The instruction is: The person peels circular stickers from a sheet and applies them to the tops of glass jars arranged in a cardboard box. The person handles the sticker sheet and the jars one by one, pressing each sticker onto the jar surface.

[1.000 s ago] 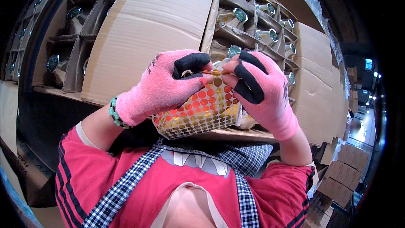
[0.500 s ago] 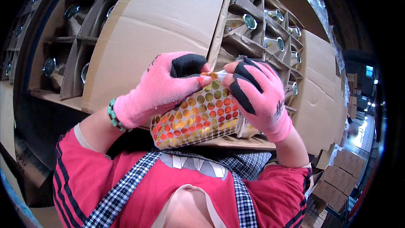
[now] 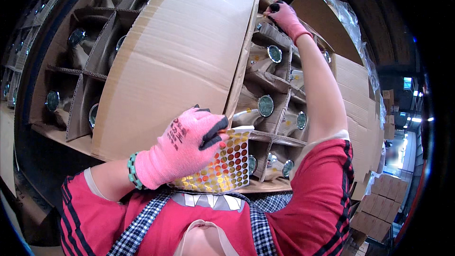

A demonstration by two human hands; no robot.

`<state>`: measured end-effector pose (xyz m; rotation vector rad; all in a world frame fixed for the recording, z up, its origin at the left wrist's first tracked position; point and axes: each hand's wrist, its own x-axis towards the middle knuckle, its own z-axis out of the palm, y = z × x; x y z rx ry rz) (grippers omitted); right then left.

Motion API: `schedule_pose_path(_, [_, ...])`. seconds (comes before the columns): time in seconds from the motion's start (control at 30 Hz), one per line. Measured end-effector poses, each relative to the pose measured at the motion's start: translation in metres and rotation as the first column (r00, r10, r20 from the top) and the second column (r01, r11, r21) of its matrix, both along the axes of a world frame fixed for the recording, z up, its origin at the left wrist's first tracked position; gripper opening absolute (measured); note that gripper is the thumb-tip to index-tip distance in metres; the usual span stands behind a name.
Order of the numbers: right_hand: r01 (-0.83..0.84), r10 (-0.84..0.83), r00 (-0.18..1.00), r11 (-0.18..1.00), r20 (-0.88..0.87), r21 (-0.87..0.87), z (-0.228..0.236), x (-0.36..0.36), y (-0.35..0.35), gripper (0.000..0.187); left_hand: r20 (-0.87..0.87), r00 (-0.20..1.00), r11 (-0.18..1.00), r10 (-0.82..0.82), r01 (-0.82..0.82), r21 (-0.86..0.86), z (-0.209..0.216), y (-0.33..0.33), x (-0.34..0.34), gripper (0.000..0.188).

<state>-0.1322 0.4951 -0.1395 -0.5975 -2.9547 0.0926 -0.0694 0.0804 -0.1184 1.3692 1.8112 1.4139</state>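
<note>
My left hand (image 3: 175,147), in a pink glove with dark fingertips, grips the upper edge of a sheet of round stickers (image 3: 232,163). Rows of gold, orange and red metallic dots cover the sheet, which hangs in front of my chest. My right hand (image 3: 286,20), gloved the same way, is stretched to the far end of an open divided carton (image 3: 234,73). Its fingers are bent together at a far cell; whatever they hold or touch is hidden. Glass vessels (image 3: 265,106) with round flared mouths lie tilted in the cells, some bearing small yellow dots.
A broad cardboard flap (image 3: 175,61) lies between this carton and another divided carton (image 3: 71,73) of glass vessels at left. A second flap (image 3: 358,109) folds out to the right. Clear plastic wrap (image 3: 350,23) runs behind. Stacked boxes (image 3: 381,199) stand at the far right.
My right hand has left the sticker sheet and reached forward to the carton's far cells. My left hand still holds the sheet, now lower and closer to my chest.
</note>
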Motion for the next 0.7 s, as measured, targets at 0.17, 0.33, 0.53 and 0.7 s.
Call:
schedule_pose_path(0.17, [0.153,-0.207,0.922,0.971,0.326,0.185,-0.009,-0.020,-0.007,0.035,-0.036,0.999,0.999,-0.035,0.035,0.011,0.000,-0.002,0.002,0.019])
schedule_pose_path(0.33, [0.110,-0.226,0.946,0.899,0.234,0.423,-0.005,-0.016,-0.026,0.033,-0.074,0.995,0.997,-0.074,0.075,0.016,0.004,-0.005,0.001,0.024])
schedule_pose_path(0.53, [0.398,-0.265,0.884,0.857,-0.384,0.326,0.021,0.034,-0.022,0.051,-0.112,0.993,0.997,-0.038,0.044,0.056,0.000,-0.002,0.005,0.022])
schedule_pose_path(0.7, [0.038,-0.149,0.851,0.974,-0.503,-0.224,0.061,0.155,-0.138,0.033,-0.106,0.994,0.997,0.013,-0.005,0.073,-0.001,0.001,0.008,0.017])
